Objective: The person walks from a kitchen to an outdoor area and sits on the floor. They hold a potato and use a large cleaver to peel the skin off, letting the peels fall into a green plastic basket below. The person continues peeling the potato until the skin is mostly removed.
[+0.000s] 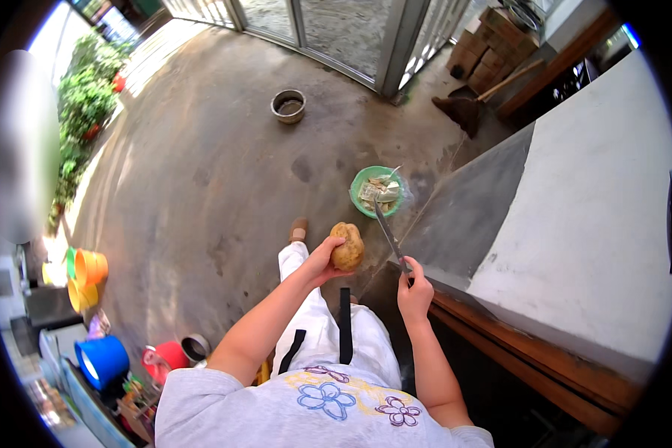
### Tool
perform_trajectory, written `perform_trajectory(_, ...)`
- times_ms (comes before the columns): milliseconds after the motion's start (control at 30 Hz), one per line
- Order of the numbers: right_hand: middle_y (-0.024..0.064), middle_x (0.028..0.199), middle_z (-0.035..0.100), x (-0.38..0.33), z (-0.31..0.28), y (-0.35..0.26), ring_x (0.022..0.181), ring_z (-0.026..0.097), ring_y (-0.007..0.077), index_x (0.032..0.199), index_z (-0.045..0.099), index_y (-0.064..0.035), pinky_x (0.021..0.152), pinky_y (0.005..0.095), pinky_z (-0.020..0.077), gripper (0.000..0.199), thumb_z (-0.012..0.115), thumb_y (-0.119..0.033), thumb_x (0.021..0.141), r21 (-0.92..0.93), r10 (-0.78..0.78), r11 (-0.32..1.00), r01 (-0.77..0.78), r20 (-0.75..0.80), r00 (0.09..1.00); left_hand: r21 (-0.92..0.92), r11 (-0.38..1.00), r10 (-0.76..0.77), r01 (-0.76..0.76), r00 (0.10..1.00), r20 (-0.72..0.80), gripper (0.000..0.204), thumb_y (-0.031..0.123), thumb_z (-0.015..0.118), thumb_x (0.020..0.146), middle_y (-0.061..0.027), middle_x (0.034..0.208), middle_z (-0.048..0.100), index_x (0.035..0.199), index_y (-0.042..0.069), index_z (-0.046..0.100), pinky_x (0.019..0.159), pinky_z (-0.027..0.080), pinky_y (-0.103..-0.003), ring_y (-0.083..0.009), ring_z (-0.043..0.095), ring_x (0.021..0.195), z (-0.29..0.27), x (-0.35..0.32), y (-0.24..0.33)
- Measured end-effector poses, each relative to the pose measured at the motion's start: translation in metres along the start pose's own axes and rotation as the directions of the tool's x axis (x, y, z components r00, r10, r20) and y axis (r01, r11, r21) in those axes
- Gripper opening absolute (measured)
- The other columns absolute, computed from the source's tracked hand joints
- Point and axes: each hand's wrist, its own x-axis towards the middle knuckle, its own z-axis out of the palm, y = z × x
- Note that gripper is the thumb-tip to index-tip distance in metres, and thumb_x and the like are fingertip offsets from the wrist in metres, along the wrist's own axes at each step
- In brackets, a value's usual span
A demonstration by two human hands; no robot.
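Note:
My left hand [319,261] holds a brown potato [347,247] up in front of me, above the concrete floor. My right hand [414,291] grips the handle of a long knife [389,233] whose blade points away from me, toward a green bowl [358,196] on the floor. The bowl holds pale peelings or cut pieces. Potato and blade are a short way apart, not touching. My white-trousered leg and one foot show below the potato.
A white and grey wall with a wooden ledge [545,358] runs along my right. A metal pot [289,105] stands on the floor ahead, a broom [467,108] leans at the far right. Orange buckets [88,272], a blue bucket [101,360] and plants [82,104] lie to my left.

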Motion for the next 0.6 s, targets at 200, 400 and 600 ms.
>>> perform_trajectory(200,0.011,0.077,0.068,0.078,0.076,-0.001,0.064,0.065,0.0298,0.119,0.069,-0.0102,0.059,0.0374,0.0505,0.048,0.07,0.004,0.074,-0.154,0.059,0.983,-0.1,-0.252,0.966,-0.026,0.977,-0.212,0.213,0.976,0.042,0.047,0.036,0.058,0.098,-0.0091,0.133,0.059,0.138,0.014,0.048,0.101,0.05,-0.049,-0.0239,0.06,0.12,0.009,0.125,0.099)
perform_trajectory(400,0.0084,0.072,0.06,0.132,0.159,0.005,0.06,0.06,0.0271,0.12,0.07,-0.0097,0.057,0.0364,0.0483,0.052,0.068,0.002,0.07,-0.205,-0.061,0.979,0.01,-0.246,0.967,-0.17,0.897,-0.375,0.407,0.907,0.19,0.046,0.044,0.058,0.095,-0.011,0.112,0.071,0.125,0.008,0.062,0.09,0.056,-0.038,-0.025,0.07,0.1,-0.038,0.222,0.116)
perform_trajectory(600,0.0051,0.066,0.053,0.155,0.225,0.065,0.056,0.055,0.0225,0.115,0.072,-0.0074,0.054,0.033,0.0456,0.047,0.073,0.002,0.07,-0.193,-0.181,0.972,0.137,-0.233,0.955,-0.1,0.933,-0.326,0.346,0.929,0.173,0.062,0.051,0.056,0.093,-0.0195,0.121,0.066,0.134,0.005,0.056,0.088,0.057,-0.043,-0.0286,0.068,0.104,-0.072,0.291,0.111)
